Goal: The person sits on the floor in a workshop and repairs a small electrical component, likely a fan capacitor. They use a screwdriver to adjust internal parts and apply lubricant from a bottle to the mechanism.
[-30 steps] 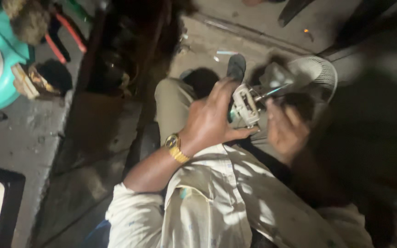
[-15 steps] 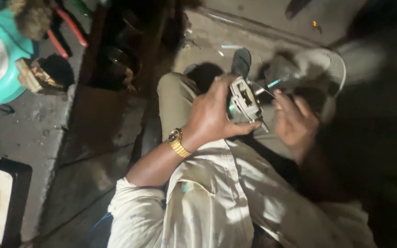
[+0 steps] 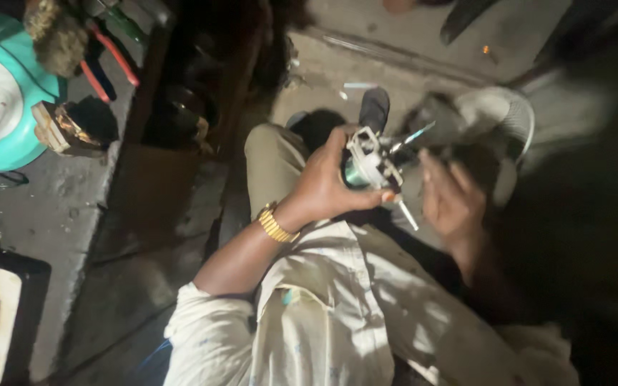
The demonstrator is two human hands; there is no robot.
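Observation:
My left hand (image 3: 327, 187), with a gold watch (image 3: 275, 224) on the wrist, grips a small metal mechanism (image 3: 368, 161) that has a greenish body and white metal brackets. A thin rod (image 3: 408, 214) sticks out below the mechanism and a pale pointed piece (image 3: 416, 134) juts out to its upper right. My right hand (image 3: 453, 204) hovers just right of the mechanism, blurred, fingers apart, with nothing visible in it. Both hands are above my lap, over khaki trousers (image 3: 270, 161) and a cream shirt (image 3: 323, 314).
A teal round appliance base (image 3: 16, 136) and red-handled pliers (image 3: 105, 61) lie at the upper left. A dark wooden box (image 3: 151, 179) stands beside my knee. A white wire fan guard (image 3: 506, 118) sits at the right, a black sandal (image 3: 374, 107) ahead, a dark-framed tray (image 3: 19, 314) at the lower left.
My right hand has come off the mechanism and now sits lower and to its right with fingers spread. My left hand keeps its grip on the mechanism.

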